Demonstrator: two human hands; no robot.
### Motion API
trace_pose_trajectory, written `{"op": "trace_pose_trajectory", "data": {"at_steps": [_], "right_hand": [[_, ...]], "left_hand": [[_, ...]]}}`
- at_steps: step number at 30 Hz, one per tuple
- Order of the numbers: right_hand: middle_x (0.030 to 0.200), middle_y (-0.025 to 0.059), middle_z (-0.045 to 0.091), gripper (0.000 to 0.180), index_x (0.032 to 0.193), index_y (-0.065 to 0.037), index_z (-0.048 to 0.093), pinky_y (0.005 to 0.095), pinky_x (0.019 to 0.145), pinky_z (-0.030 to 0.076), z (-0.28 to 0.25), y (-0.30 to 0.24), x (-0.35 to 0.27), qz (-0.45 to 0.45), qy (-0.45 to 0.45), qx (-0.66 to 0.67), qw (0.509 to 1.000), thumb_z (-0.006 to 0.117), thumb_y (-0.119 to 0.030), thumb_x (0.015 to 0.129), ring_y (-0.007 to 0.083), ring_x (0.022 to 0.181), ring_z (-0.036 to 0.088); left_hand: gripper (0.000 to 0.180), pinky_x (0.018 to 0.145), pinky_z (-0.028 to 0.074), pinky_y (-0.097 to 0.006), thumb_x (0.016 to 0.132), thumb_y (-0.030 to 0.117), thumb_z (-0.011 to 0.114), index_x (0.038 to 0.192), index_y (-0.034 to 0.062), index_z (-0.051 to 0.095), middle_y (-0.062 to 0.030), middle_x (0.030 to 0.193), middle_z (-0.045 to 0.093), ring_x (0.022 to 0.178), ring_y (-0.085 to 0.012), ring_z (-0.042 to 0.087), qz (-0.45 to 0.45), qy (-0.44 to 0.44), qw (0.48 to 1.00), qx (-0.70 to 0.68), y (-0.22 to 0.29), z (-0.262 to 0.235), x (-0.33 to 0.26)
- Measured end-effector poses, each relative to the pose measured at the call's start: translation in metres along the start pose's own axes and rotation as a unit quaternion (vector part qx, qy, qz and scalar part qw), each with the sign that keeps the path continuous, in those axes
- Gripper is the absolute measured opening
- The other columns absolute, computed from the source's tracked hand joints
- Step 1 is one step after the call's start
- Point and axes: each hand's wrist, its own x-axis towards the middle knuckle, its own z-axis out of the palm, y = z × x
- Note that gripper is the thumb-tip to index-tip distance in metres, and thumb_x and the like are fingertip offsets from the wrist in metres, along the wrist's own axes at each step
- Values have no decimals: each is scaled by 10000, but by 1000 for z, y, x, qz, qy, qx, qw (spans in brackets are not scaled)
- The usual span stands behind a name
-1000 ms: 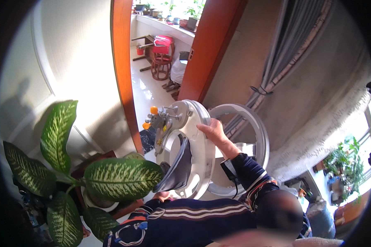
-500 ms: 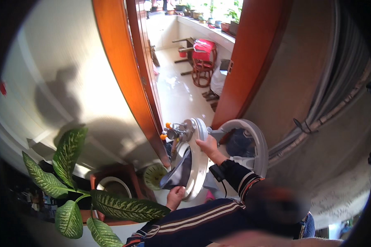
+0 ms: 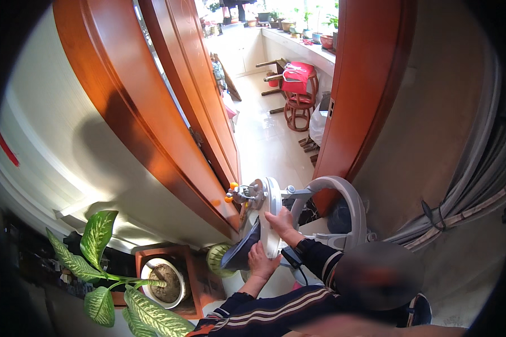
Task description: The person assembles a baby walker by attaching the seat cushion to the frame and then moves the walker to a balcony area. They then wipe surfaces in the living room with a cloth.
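Observation:
A white and grey baby walker (image 3: 272, 196) is tipped on its side in front of me. Its white round tray stands on edge, with a toy with orange knobs (image 3: 234, 186) at the upper end and a dark grey fabric seat (image 3: 239, 253) hanging from it. To the right is its grey curved base frame (image 3: 356, 210). My right hand (image 3: 282, 222) is closed on the tray's right side, midway along. My left hand (image 3: 262, 260) grips the tray's lower end, fingers over the rim beside the fabric.
Brown doors and frame (image 3: 208, 101) open onto a tiled floor. Beyond are a red-topped stool (image 3: 299, 84) and potted plants (image 3: 306, 35) on a ledge. A large potted plant (image 3: 164, 283) stands left, beside a green basket (image 3: 219, 259). Hoses (image 3: 461, 216) run along the right wall.
My left hand has moved up and right around the tray's lower end. My right hand stays on the tray. The view has shifted, showing more of the doors and plant pot.

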Motion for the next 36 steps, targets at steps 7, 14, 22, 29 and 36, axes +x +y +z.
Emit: {"op": "trace_pose_trajectory", "data": {"at_steps": [7,14,22,29,36], "right_hand": [[880,238,732,603,972,44,706,451,780,574,-14,13,21,-8,-48,-10,999,778,-497,715,380,846,734],[974,192,707,674,1041,-26,709,498,836,513,-66,2,46,-163,-127,-163,965,792,-620,734,376,940,679],[1276,209,597,862,1419,-44,504,500,1009,460,-335,199,25,29,135,-225,965,872,-404,728,372,1141,576],[1204,174,681,723,1228,88,649,375,933,493,-303,342,-18,277,-16,200,940,816,-449,773,246,1088,649],[1087,195,727,687,1193,53,670,393,897,531,-315,299,16,144,50,13,988,819,-449,748,301,995,702]], "left_hand": [[962,1016,455,-535,706,378,818,1506,86,370,-192,1413,506,1271,-412,520,-97,-23,994,-55,22,35,23],[881,989,487,-524,715,294,770,1486,83,398,-210,1361,547,1218,-409,567,-78,-16,994,-73,40,17,46],[839,998,491,-505,735,262,726,1477,59,391,-243,1313,571,1194,-441,581,-115,-102,986,-69,49,22,64],[837,1010,481,-489,736,240,737,1469,49,381,-264,1304,569,1189,-457,575,-122,-120,984,-56,48,58,69],[716,939,518,-463,724,199,726,1382,55,482,-244,1154,671,1087,-417,649,-99,-105,982,-126,55,66,97]]}}
